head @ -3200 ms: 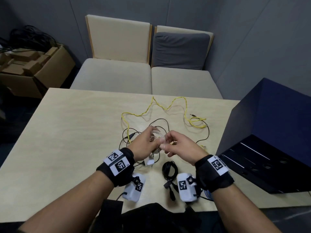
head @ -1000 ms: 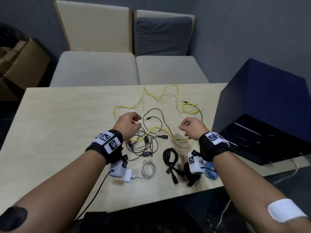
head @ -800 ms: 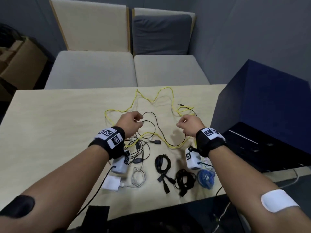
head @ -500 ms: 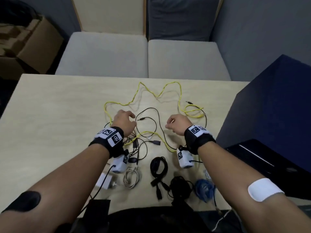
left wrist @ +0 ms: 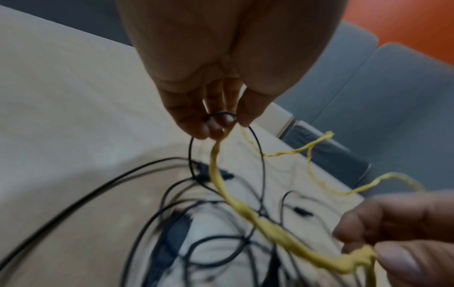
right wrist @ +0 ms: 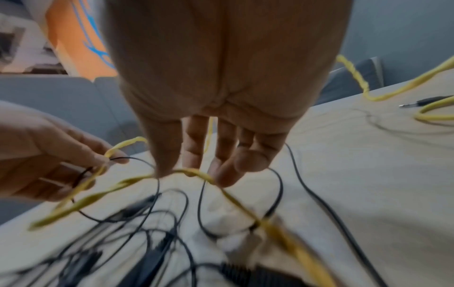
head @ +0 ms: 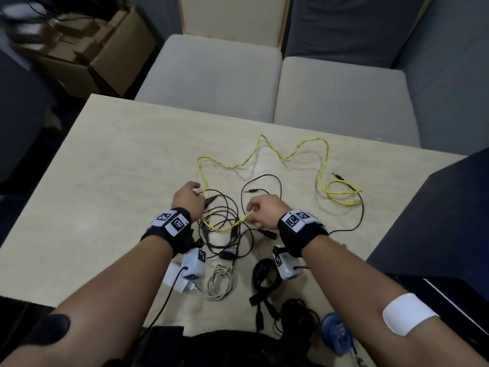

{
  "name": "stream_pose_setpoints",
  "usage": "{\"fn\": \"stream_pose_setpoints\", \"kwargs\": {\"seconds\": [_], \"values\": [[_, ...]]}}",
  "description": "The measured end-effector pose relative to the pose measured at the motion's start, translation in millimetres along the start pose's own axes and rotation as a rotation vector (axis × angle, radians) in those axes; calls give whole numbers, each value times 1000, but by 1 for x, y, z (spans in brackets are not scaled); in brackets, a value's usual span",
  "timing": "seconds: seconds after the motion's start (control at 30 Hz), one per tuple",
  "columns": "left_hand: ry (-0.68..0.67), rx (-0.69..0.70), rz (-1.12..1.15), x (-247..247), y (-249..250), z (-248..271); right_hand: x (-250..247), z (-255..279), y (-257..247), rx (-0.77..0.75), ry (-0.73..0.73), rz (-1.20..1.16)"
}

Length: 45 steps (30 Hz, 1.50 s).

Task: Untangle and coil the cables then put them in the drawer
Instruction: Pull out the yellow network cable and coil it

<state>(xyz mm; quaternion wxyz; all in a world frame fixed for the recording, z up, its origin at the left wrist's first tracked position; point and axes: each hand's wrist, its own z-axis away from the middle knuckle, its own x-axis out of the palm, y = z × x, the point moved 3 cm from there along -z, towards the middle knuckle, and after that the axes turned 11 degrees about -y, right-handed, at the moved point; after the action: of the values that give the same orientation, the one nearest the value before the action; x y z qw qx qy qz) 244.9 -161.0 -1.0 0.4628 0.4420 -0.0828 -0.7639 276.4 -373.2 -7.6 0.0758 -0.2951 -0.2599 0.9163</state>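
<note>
Yellow cable [head: 288, 154] sprawls across centre frame on the worktop [head: 111, 197], one stretch lifted between my two hands. My left hand [head: 188, 198] pinches it together with a thin black cable [left wrist: 194, 155], fingertips pressed together on both strands in the left wrist view. My right hand [head: 264, 211] pinches the yellow cable further along, thumb and fingers curled down on it. I'd say I'm holding the span taut so I can see where it crosses the black tangle [head: 225, 226] below and pull it free. Nearer me, lower centre, sit bundles that look already coiled: white cable [head: 221, 283], black cable coil [head: 264, 274], a blue one [head: 334, 329] at the edge. None in the drawer yet, I judge. Dark blue cabinet [head: 434, 221] at right edge; can't tell if its drawer is open. Worktop is pale wood grain. Grey seat cushions [head: 264, 86] upper centre, cardboard box [head: 100, 46] upper left.
</note>
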Motion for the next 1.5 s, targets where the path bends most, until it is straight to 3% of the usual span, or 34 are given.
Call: {"fn": "stream_pose_setpoints", "kwargs": {"seconds": [0.1, 0.27, 0.47, 0.67, 0.77, 0.83, 1.0, 1.17, 1.27, 1.4, 1.5], "values": [[1, 141, 18, -9, 11, 3, -11, 6, -2, -32, 45, -88], [-213, 376, 161, -3, 36, 30, -31, 12, -44, -188, 234, -369], [-329, 448, 193, -1, 33, 47, -43, 24, -78, -233, 304, -423], [-225, 366, 147, -13, 11, 37, -60, 61, -78, -285, 395, -652], [-154, 346, -29, -18, 14, 39, -64, 82, -78, -311, 469, -598], [-130, 405, -1, -23, 24, 49, -65, 96, -80, -309, 520, -515], [-265, 607, 237, -37, 61, 82, -66, 149, -100, -318, 783, -284], [-609, 537, 961, -59, 96, 124, -26, 187, -116, -459, 950, -29], [-693, 599, 1006, -61, 102, 141, 16, 187, -108, -384, 945, -3], [-717, 726, 816, -58, 96, 162, 52, 186, -91, -193, 841, -216], [-722, 807, 747, -55, 87, 174, 58, 195, -79, -256, 832, -651]]}}
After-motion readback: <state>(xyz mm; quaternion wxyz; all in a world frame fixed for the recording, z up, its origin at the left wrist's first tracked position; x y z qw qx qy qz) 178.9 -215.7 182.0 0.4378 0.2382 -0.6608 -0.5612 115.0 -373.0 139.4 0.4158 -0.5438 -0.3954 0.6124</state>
